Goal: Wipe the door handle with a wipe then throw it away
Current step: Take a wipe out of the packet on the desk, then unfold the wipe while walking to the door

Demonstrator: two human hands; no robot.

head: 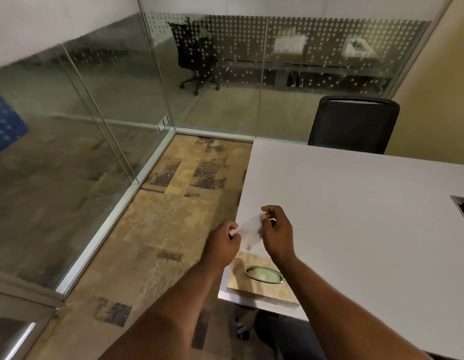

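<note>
A small white wipe point(250, 229) is stretched between both hands just above the near left corner of the white table point(355, 216). My left hand point(223, 242) pinches its lower left edge. My right hand point(276, 231) pinches its upper right edge between thumb and fingers. No door handle shows in this view.
A carpet-patterned block with an oval metal-rimmed opening point(264, 274) lies on the table corner under my hands. A black chair point(354, 124) stands at the table's far side, another chair base point(272, 333) below the near edge. Glass partition walls point(95, 126) enclose the carpeted floor point(173, 216) on the left.
</note>
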